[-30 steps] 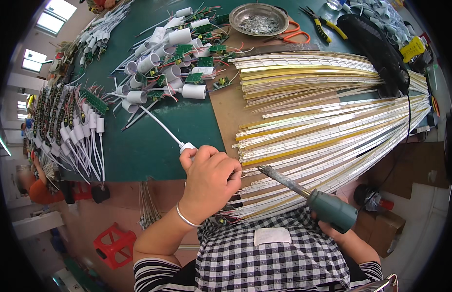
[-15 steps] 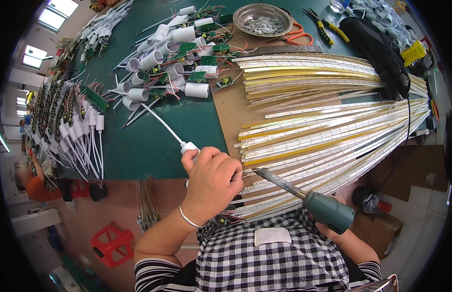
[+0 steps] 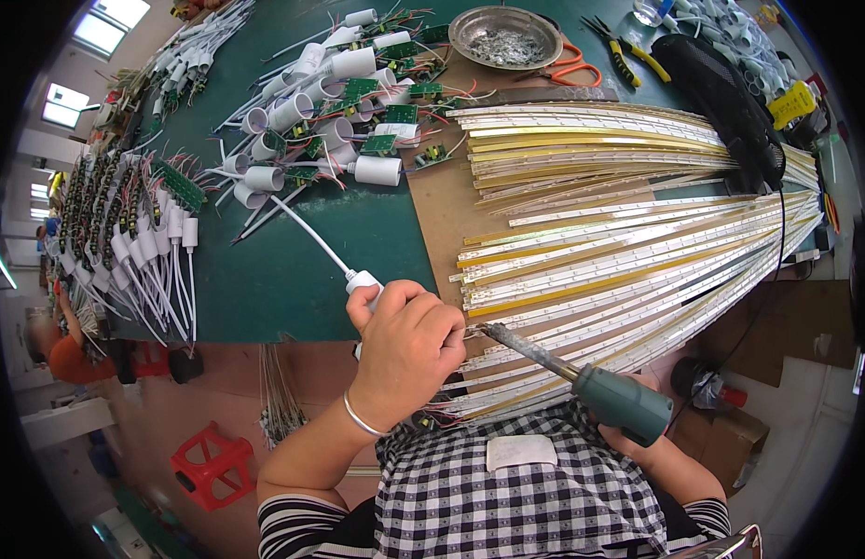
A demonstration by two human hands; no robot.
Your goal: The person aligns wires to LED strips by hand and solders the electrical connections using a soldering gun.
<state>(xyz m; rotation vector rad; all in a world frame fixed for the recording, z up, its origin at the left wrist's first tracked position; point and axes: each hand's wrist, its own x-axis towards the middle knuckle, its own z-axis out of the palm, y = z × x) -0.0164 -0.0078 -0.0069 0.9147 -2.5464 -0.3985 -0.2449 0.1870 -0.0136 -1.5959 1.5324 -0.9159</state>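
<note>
My left hand point(image 3: 409, 347) is closed around a white cylindrical end cap point(image 3: 363, 283), from which a white cable point(image 3: 311, 233) runs up and left across the table. Its fingertips lie by the left ends of the LED strips point(image 3: 591, 270), and a thin wire seems to show at them. My right hand point(image 3: 621, 438), mostly hidden behind the handle, grips a green soldering iron point(image 3: 625, 404). The iron points up and left, its dark, crusted tip just right of my left fingers, over the strip ends. Whether it touches anything I cannot tell.
White caps with green circuit boards point(image 3: 293, 114) cover the back table; more hang at the left edge point(image 3: 153, 247). At the back are a metal bowl of scraps point(image 3: 504, 37), orange-handled scissors point(image 3: 574, 70), pliers point(image 3: 628, 56) and a black mesh sleeve point(image 3: 721, 102). A red stool point(image 3: 212, 466) stands lower left.
The soldering iron has shifted slightly left, bringing its tip closer to my left fingers. My left hand and the cap stay where they were.
</note>
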